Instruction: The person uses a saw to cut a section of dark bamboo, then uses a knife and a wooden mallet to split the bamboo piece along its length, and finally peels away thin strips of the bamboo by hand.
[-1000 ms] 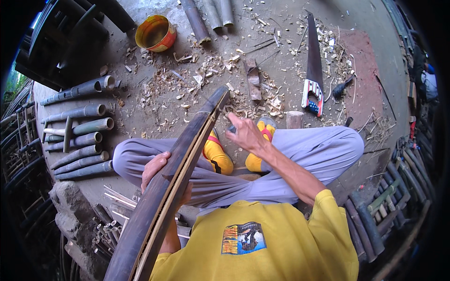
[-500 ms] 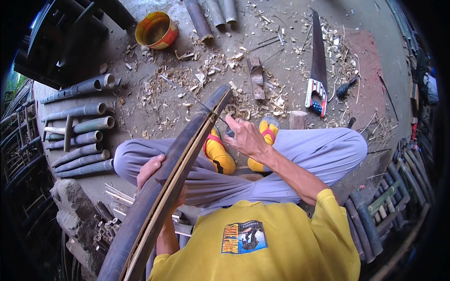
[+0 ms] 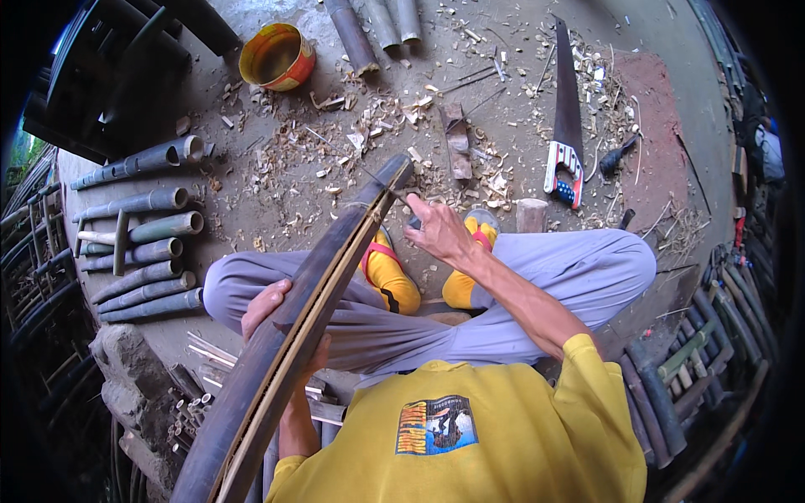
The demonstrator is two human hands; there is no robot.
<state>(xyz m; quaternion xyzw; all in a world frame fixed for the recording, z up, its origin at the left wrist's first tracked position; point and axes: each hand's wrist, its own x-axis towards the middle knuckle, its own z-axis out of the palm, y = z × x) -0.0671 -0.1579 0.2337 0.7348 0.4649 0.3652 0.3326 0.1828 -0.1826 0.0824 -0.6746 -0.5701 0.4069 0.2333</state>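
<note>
A long dark bamboo pole (image 3: 289, 289), with a split running down its length, lies slantwise across my lap, its far end up and to the right. Around its middle my left hand (image 3: 267, 306) is closed, part of it showing on the pole's other side. My right hand (image 3: 443, 236) grips a knife (image 3: 397, 194) beside the far end. Its thin dark blade lies across the pole near the tip; most of the handle is hidden by my fingers.
A handsaw (image 3: 568, 109) and wood blocks (image 3: 456, 141) lie on the shaving-strewn ground. Beyond stands a yellow-red bucket (image 3: 277, 57). Cut bamboo lengths (image 3: 151, 277) are lined up at left, near a rock (image 3: 130, 377). More bamboo pieces (image 3: 646, 402) lie at right.
The knife and my right hand have shifted slightly toward the pole's far tip. My left hand and the pole have stayed nearly where they were.
</note>
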